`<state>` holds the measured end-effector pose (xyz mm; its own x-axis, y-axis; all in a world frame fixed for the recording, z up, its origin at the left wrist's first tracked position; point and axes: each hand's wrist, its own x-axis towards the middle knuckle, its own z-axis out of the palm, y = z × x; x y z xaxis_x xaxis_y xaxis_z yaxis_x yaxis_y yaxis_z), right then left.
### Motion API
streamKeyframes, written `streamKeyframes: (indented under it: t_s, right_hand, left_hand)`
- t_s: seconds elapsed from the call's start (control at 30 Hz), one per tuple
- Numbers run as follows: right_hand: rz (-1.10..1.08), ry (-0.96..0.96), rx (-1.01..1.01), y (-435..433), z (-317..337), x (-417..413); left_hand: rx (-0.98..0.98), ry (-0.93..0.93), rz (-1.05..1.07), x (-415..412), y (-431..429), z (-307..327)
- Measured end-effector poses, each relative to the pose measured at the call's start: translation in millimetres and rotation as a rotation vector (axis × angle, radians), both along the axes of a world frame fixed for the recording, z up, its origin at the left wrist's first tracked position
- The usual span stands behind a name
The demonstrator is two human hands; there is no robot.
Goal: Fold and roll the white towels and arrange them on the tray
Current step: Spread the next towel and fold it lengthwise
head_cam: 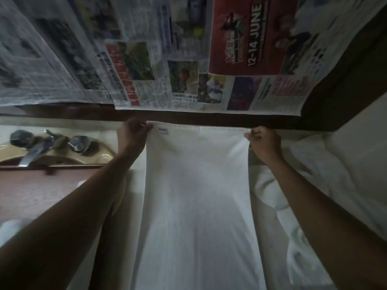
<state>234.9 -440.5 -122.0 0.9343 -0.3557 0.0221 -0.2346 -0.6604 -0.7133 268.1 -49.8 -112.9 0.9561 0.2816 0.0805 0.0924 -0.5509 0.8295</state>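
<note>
A long white towel [194, 195] lies stretched out flat from the far edge toward me, a small label near its far left corner. My left hand [133, 136] pinches the far left corner. My right hand [262, 143] pinches the far right corner. Both arms reach forward on either side of the towel. More white towels [297, 174] lie crumpled in a heap to the right, partly under my right arm. A rolled white towel [10, 227] shows at the left edge. A brown tray [37, 191] sits at the left.
A tan sink with a metal faucet [33, 151] and two dark knobs is at the far left. Newspaper sheets [167, 55] cover the wall behind, above a dark wooden ledge [209, 118]. A white wall [360, 139] closes the right side.
</note>
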Motion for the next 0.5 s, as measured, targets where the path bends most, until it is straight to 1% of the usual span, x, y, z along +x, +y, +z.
streamKeyframes:
  t_s: [0.1,0.17,0.27,0.33,0.37,0.43,0.5]
  right_hand:
    - [-0.022,0.107,-0.057,5.2,-39.0,5.7]
    - [0.044,0.024,-0.099,14.8,-61.5,-7.6]
    - [0.231,-0.167,-0.222,57.3,-93.6,-30.2]
    - [0.359,-0.180,-0.314,92.2,-107.7,-41.1]
    - [0.401,-0.152,-0.343,103.1,-113.5,-44.5]
    - [0.436,-0.154,-0.371,102.5,-125.7,-40.7]
    - [0.485,-0.178,-0.372,85.4,-131.0,-27.6]
  left_hand:
    - [0.120,0.065,0.032,4.3,-10.2,-33.5]
    - [0.228,0.021,-0.038,-15.1,-26.0,-55.3]
    - [0.409,-0.047,-0.274,-46.0,-61.8,-86.8]
    - [0.492,0.002,-0.442,-54.5,-82.5,-106.8]
    - [0.535,0.033,-0.500,-54.8,-87.0,-115.7]
    - [0.616,0.059,-0.547,-47.0,-78.6,-130.5]
    - [0.672,0.060,-0.530,-34.3,-53.8,-136.6]
